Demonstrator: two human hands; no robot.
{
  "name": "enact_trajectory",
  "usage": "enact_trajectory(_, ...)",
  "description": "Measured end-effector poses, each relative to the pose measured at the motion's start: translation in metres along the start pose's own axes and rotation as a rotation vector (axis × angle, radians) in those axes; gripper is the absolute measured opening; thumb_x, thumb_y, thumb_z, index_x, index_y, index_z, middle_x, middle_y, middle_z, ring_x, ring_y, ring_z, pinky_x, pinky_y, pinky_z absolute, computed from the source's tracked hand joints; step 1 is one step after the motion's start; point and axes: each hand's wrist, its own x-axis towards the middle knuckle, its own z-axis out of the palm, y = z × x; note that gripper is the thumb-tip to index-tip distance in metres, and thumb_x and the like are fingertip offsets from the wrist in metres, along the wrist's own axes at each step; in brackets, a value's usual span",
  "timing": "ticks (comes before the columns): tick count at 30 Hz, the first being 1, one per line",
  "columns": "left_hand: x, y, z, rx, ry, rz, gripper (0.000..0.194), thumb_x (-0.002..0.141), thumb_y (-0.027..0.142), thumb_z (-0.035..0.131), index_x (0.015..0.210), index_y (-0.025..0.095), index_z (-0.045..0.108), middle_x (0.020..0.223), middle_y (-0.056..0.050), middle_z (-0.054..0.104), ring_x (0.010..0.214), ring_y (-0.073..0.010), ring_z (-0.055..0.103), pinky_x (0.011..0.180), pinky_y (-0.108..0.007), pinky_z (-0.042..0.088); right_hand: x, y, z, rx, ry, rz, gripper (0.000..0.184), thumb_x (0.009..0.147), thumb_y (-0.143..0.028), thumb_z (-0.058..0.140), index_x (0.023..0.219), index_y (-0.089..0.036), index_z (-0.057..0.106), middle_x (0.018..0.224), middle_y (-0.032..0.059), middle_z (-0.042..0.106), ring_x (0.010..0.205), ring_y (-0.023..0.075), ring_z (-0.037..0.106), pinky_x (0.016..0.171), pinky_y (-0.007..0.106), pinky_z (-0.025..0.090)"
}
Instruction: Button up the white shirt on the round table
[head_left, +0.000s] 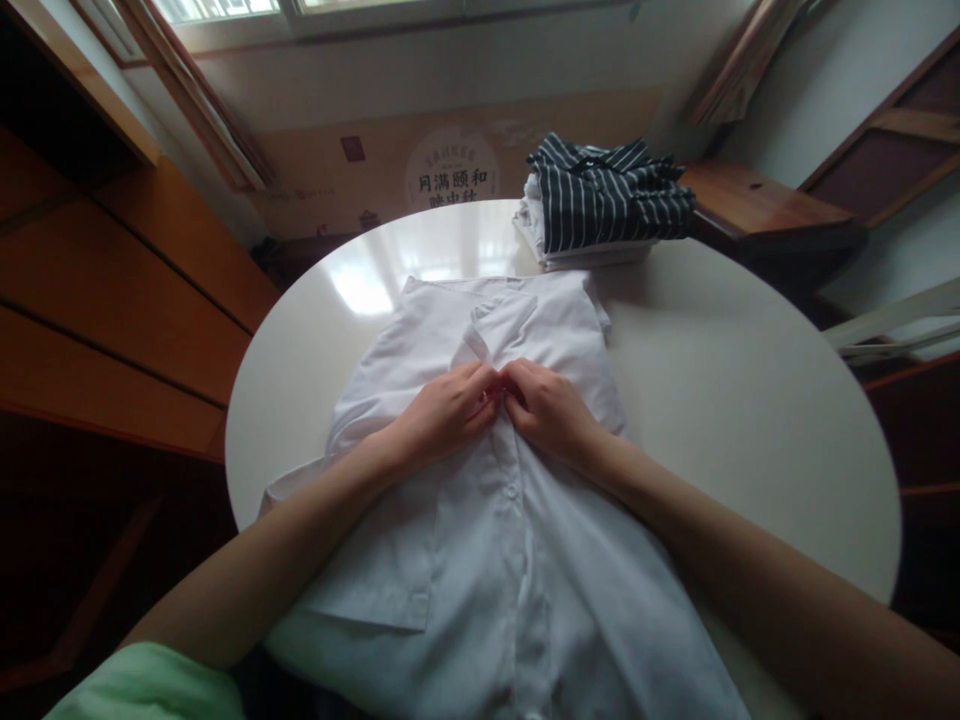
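Note:
A white button-up shirt (585, 530) lies spread over the round table, its lower part hanging toward me over the near edge. My left hand (454, 400) and my right hand (547, 405) meet at the shirt's front placket, fingertips pinched together on the fabric. Between them the exact bit of cloth or button is hidden by the fingers. Below the hands a white button (511, 492) shows on the placket. Above them the collar end of the shirt lies loosely, with a flap of the front edge folded up. One sleeve rests at the left.
A stack of folded clothes with a black-and-white striped garment (611, 200) on top sits at the table's far edge. The glossy white table (757, 400) has a curved rim. Wooden cabinets (112, 290) stand at left, a wooden stool or bench (772, 200) behind right.

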Motion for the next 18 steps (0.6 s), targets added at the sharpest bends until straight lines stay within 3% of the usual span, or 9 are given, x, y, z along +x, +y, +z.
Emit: enact_trajectory(18,0.0003,-0.0015,0.0013,0.027,-0.009,0.016,0.011,0.082,0.02,0.039,0.088,0.015,0.047,0.083,-0.005,0.053,0.075,-0.0144,0.052,0.069,-0.027,0.043,0.0,0.0004,0.0011,-0.016,0.009,-0.016,0.009,0.075,-0.012,0.04,0.069,-0.018,0.043,0.069,0.0032,0.051,0.064,0.0144,0.044,0.06,0.026,0.031)
